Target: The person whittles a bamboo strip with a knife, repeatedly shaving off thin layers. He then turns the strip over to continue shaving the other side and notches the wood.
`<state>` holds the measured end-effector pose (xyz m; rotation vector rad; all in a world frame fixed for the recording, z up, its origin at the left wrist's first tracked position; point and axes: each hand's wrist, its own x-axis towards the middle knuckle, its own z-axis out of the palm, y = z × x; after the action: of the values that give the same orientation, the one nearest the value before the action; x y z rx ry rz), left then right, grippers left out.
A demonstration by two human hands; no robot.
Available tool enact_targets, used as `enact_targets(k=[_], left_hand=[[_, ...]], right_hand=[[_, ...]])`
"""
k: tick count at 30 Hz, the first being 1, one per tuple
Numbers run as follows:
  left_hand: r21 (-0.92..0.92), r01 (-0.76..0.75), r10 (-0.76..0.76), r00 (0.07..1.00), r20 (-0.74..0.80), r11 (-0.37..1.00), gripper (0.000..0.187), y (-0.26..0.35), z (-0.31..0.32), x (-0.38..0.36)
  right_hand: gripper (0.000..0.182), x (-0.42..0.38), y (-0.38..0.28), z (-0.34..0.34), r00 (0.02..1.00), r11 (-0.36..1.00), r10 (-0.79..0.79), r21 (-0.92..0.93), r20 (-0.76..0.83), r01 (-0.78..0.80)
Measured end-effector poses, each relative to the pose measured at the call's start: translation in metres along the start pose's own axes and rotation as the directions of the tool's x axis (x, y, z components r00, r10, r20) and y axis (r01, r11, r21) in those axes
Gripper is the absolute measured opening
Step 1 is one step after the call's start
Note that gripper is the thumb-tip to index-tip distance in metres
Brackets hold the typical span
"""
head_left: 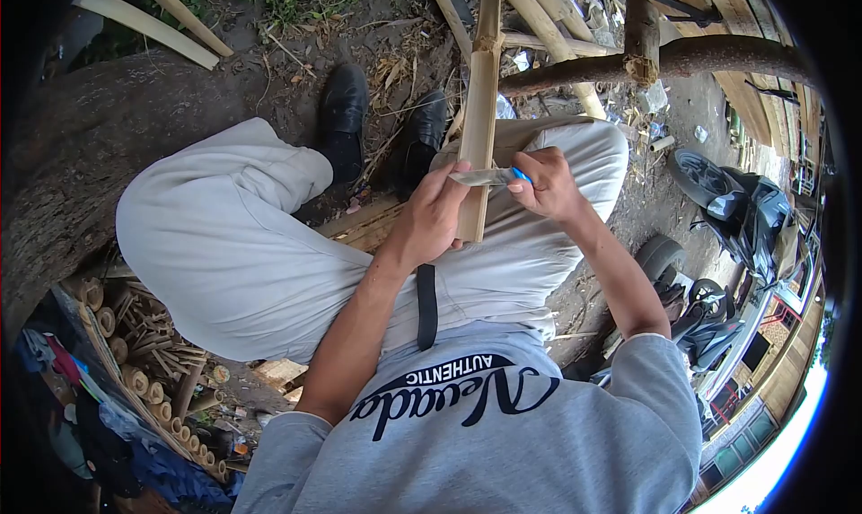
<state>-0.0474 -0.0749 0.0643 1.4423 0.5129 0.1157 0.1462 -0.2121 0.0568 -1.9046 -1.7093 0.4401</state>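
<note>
A long split bamboo piece [479,123] extends from my lap toward the top of the view, its pale inner side showing. My left hand [433,216] grips it near its lower end, thumb at its edge. In my right hand [546,184] is a knife [483,177] with a blue handle, the fist closed round it. The blade lies across the bamboo and its tip reaches my left thumb. Whether the edge cuts into the bamboo cannot be made out.
Beyond my knees, bamboo poles [548,20] and a branch [700,58] lie across the upper right. A parked motorcycle [750,213] stands at the right. Cut bamboo pieces [135,379] are stacked at the lower left. A large trunk [67,164] is at the left.
</note>
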Motion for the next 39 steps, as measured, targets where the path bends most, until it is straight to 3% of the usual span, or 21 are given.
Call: enact_targets(k=[2, 6, 8, 12, 14, 17, 20, 26, 30, 32, 36, 38, 39], left_hand=[[-0.120, 0.275, -0.268, 0.961, 0.073, 0.954, 0.039, 0.006, -0.005, 0.003], [-0.079, 0.289, -0.281, 0.954, 0.107, 0.954, 0.040, 0.015, -0.009, 0.004], [-0.014, 0.223, -0.220, 0.967, 0.127, 0.975, 0.040, 0.011, -0.009, 0.004], [-0.064, 0.191, -0.183, 0.976, 0.114, 0.979, 0.038, 0.009, -0.010, 0.005], [-0.370, 0.388, -0.329, 0.920, 0.214, 0.844, 0.040, 0.024, -0.013, 0.009], [-0.340, 0.263, -0.249, 0.965, 0.085, 0.903, 0.045, 0.019, -0.005, 0.006], [-0.449, 0.326, -0.279, 0.945, 0.169, 0.832, 0.044, 0.021, -0.009, 0.009], [-0.396, 0.323, -0.305, 0.946, 0.109, 0.860, 0.044, 0.014, -0.005, 0.009], [-0.440, 0.319, -0.299, 0.947, 0.116, 0.840, 0.041, 0.015, -0.005, 0.013], [-0.533, 0.359, -0.353, 0.928, 0.117, 0.766, 0.035, 0.016, -0.007, 0.014], [-0.580, 0.322, -0.336, 0.938, 0.088, 0.748, 0.033, 0.017, -0.006, 0.015], [-0.752, 0.328, -0.305, 0.936, 0.177, 0.571, 0.034, 0.021, -0.010, 0.017], [-0.750, 0.324, -0.301, 0.938, 0.174, 0.577, 0.034, 0.023, -0.011, 0.016]], right_hand=[[0.046, 0.001, -0.001, 0.003, 1.000, 0.998, 0.029, 0.054, -0.011, -0.028], [0.054, 0.004, 0.001, 0.003, 0.999, 0.998, -0.013, 0.061, -0.036, 0.015], [0.055, 0.006, 0.007, 0.004, 0.998, 0.998, -0.044, 0.052, -0.044, 0.046], [0.055, 0.008, 0.013, 0.006, 0.999, 0.998, -0.032, 0.046, -0.027, 0.033], [0.056, 0.008, 0.022, 0.011, 0.996, 1.000, 0.006, 0.028, -0.092, -0.003], [0.057, 0.009, 0.025, 0.010, 0.997, 0.998, 0.030, 0.066, -0.072, -0.026], [0.049, 0.013, 0.033, 0.009, 0.998, 0.997, 0.008, 0.074, -0.055, -0.004], [0.058, 0.019, 0.045, 0.011, 0.993, 0.992, -0.080, 0.088, -0.081, 0.087], [0.053, 0.020, 0.068, 0.009, 0.997, 0.995, -0.077, 0.064, -0.026, 0.078], [0.053, 0.022, 0.079, 0.009, 0.997, 0.998, -0.060, -0.004, -0.044, 0.060], [0.051, 0.029, 0.081, 0.006, 0.991, 0.995, -0.090, -0.044, -0.096, 0.086], [0.049, 0.032, 0.068, 0.006, 0.991, 0.997, -0.070, -0.039, -0.114, 0.066], [0.048, 0.031, 0.056, 0.006, 0.992, 0.999, -0.044, -0.028, -0.120, 0.041]])
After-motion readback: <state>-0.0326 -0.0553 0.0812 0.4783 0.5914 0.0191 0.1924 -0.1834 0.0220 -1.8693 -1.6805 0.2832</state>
